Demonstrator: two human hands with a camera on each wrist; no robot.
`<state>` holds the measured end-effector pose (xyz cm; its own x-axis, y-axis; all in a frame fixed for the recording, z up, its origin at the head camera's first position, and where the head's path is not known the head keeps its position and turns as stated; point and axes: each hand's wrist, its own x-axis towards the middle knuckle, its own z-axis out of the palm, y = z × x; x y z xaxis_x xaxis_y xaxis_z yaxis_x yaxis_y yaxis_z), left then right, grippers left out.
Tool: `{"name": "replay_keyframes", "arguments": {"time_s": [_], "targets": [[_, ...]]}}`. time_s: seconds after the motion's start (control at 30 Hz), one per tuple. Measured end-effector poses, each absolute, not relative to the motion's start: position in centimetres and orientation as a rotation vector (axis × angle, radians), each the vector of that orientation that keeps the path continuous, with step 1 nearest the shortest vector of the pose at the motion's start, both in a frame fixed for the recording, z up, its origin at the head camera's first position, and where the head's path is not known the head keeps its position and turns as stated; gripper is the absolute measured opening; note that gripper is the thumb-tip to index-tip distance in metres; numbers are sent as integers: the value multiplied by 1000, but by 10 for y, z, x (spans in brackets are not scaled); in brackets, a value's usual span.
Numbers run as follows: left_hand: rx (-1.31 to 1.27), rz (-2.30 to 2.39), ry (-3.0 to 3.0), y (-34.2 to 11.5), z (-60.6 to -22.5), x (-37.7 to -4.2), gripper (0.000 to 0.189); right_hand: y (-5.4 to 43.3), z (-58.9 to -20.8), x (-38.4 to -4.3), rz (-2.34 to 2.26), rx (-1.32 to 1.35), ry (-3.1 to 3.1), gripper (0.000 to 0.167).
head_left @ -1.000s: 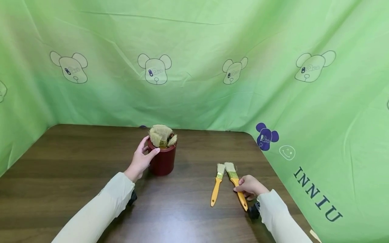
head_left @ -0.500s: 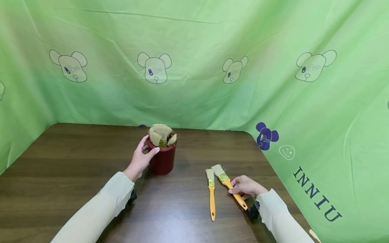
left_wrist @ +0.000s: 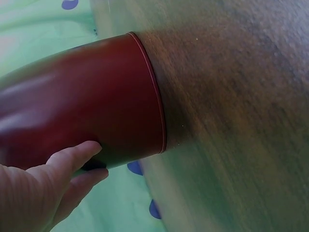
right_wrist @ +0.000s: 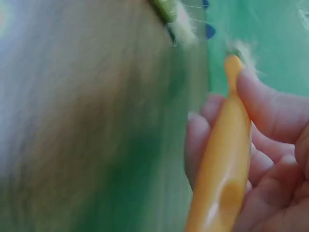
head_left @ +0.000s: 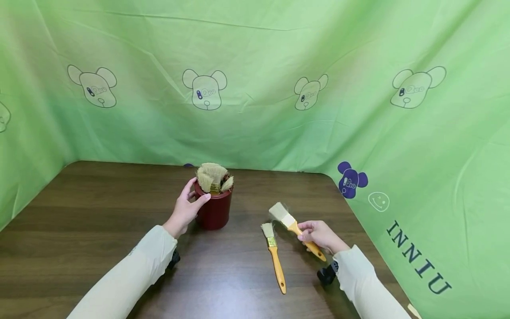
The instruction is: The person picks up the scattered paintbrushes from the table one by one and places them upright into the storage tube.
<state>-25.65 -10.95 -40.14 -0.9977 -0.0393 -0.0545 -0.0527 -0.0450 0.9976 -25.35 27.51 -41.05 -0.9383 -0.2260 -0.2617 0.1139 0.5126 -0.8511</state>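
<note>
My left hand (head_left: 185,212) grips the rim of a dark red round holder (head_left: 214,213), thumb in front and fingers at its left side. Pale bristles of several brushes (head_left: 212,173) stick up out of it. In the left wrist view the holder (left_wrist: 91,96) stands on the wooden table. My right hand (head_left: 322,235) pinches the yellow handle of a paintbrush (head_left: 287,218), bristles pointing up and left; the right wrist view shows that handle (right_wrist: 222,159) between thumb and fingers. A second, narrower paintbrush (head_left: 276,261) lies on the table just left of it.
The brown wooden table (head_left: 119,208) runs back to a green cloth backdrop (head_left: 255,133) with printed bear heads. A small pale object (head_left: 413,311) shows at the table's right edge.
My right hand has lifted the wider paintbrush off the table and its bristles have swung left. The narrower brush has slid left and nearer, and turned. My left hand stays on the holder.
</note>
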Motion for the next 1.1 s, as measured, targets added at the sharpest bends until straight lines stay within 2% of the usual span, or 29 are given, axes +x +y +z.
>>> {"name": "replay_keyframes", "arguments": {"time_s": [0.3,0.6,1.1], "targets": [[-133,2285,2094,-109,-399,-256,74,257,-398,-271,-1730,-8,2439,53],[-123,2281,2074,-111,-399,-257,73,208,-371,-290,-2007,-20,2441,32],[-137,2271,2087,-109,-398,-256,73,131,-343,-303,-2184,-23,2403,27]]}}
